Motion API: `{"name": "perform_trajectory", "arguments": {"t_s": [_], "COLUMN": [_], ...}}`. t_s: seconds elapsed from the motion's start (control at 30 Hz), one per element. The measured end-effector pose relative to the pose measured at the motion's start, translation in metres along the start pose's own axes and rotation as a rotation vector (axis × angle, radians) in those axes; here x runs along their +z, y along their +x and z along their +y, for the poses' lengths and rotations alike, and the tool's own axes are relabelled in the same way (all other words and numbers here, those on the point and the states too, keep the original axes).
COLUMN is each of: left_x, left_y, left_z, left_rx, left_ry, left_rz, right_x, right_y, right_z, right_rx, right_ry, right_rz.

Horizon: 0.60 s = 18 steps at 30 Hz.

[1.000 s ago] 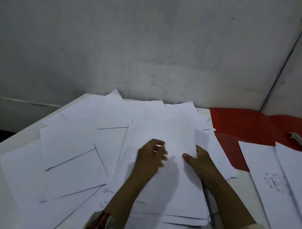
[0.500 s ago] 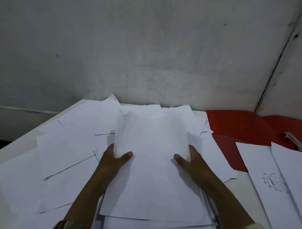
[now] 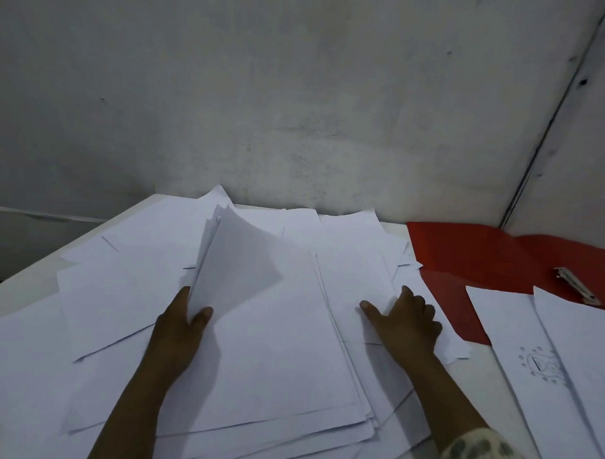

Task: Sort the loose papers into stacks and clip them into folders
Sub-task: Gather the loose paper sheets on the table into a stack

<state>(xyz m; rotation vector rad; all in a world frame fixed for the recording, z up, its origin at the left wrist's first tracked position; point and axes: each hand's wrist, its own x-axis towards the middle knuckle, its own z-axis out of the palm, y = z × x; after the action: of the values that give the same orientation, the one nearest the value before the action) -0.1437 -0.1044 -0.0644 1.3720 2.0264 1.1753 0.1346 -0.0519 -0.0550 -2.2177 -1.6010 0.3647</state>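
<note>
A rough stack of blank white papers (image 3: 276, 359) lies in front of me on the white table (image 3: 18, 288). My left hand (image 3: 179, 331) pinches the stack's left edge, thumb on top, and that side is lifted and curling upward. My right hand (image 3: 405, 327) lies flat with fingers spread on loose sheets (image 3: 354, 275) just right of the stack. More loose white sheets (image 3: 114, 284) spread out to the left and behind. An open red folder (image 3: 471, 256) with a metal clip (image 3: 575, 285) lies at the right.
Two white sheets (image 3: 543, 375), one with a small line drawing, overlap the red folder's near side at the right. A grey wall (image 3: 299, 92) stands directly behind the table. The table's left edge runs diagonally at the far left.
My left hand has raised the stack's left edge, so the top sheets now curl upward. My right hand has slid off the stack's right edge onto the sheets beside it.
</note>
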Motion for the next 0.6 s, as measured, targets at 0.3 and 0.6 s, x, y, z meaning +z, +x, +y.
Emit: {"name": "perform_trajectory", "arguments": {"t_s": [0.3,0.6], "left_x": [0.000,-0.003], "left_y": [0.002,0.002], "left_z": [-0.008,-0.006], "left_rx": [-0.035,-0.051], "left_ry": [0.011,-0.007], "left_rz": [0.004,0.067], "right_x": [-0.004,-0.016], "right_y": [0.013,0.024], "right_z": [0.006,0.034], "right_rx": [0.048,0.301], "right_ry": [0.604,1.013], "right_rz": [0.024,0.233]}}
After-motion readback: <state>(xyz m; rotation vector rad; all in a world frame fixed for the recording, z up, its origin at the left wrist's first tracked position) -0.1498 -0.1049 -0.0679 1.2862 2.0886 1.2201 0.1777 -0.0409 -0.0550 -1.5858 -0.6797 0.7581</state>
